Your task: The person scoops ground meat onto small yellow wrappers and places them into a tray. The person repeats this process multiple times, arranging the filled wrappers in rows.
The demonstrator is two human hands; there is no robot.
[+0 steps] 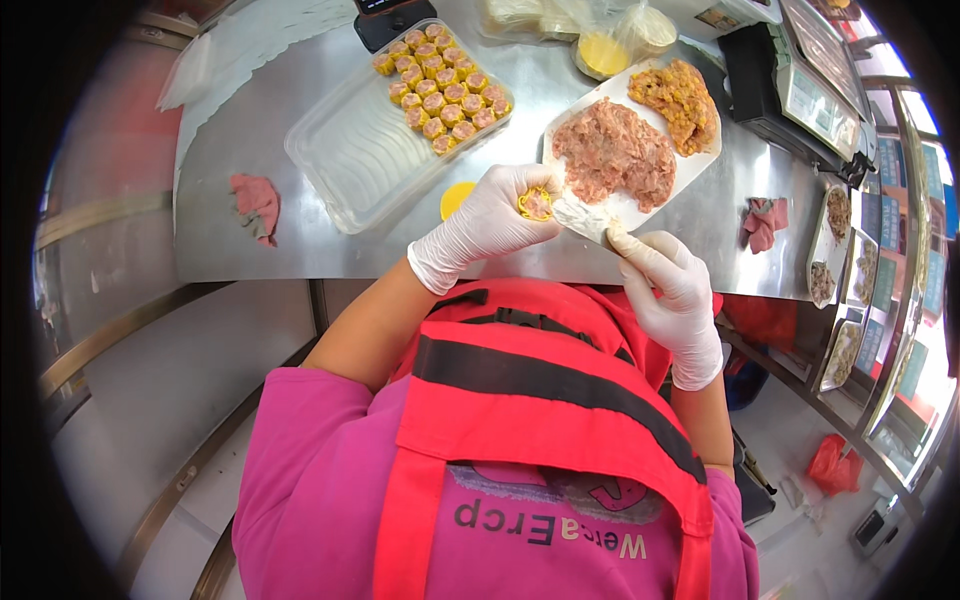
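Observation:
My left hand, in a white glove, is closed around a small yellow-wrapped dumpling with pink meat showing at its open top. My right hand, gloved too, grips the end of a flat spreader. Its blade looks smeared whitish and lies right beside the dumpling, at the near edge of a white tray. Pink minced meat fills much of that tray, with an orange-yellow filling at its far right. One round yellow wrapper lies on the table behind my left wrist.
A clear plastic tray holds several rows of finished dumplings at its right side. Bagged round wrappers stand at the back. Pink cloths lie left and right. A dark-framed scale-like machine stands at the far right; a phone lies behind.

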